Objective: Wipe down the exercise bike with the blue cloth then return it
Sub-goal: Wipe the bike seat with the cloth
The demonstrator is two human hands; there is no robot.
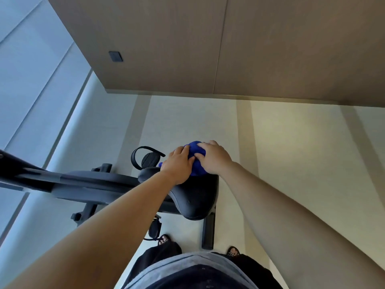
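Centre of the frame, left hand (178, 166) and right hand (214, 158) both clutching bunched blue cloth (193, 148), above black bike saddle (191, 197)

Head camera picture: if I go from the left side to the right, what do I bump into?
bike frame → pedal → left hand → blue cloth → right hand. The saddle lies under both hands, so it is left out.

1. The cloth (196, 150) is coloured deep blue.
2. The exercise bike (193, 199) is finished in black.
3. The floor (291, 142) is striped cream and beige.
4. The shoes (233, 250) are checked black and white.
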